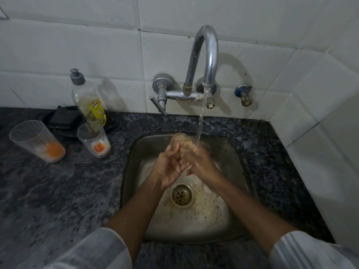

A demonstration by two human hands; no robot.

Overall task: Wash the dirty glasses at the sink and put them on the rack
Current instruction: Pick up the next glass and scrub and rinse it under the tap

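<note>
Running water from the faucet (204, 55) is landing on a glass (181, 140) held over the sink (233, 200). Glass is gripped by both hands: left hand (169, 167) curled round its near side, right hand (200, 162) wrapped over it from the right, fingers overlapping. Exact finger placement can't be told. Two dirty glasses with orange residue, tall glass (37, 140) and short glass (94, 139), are parked upright on the counter (58, 191) left of the sink, beside the soap bottle (87, 100).
</note>
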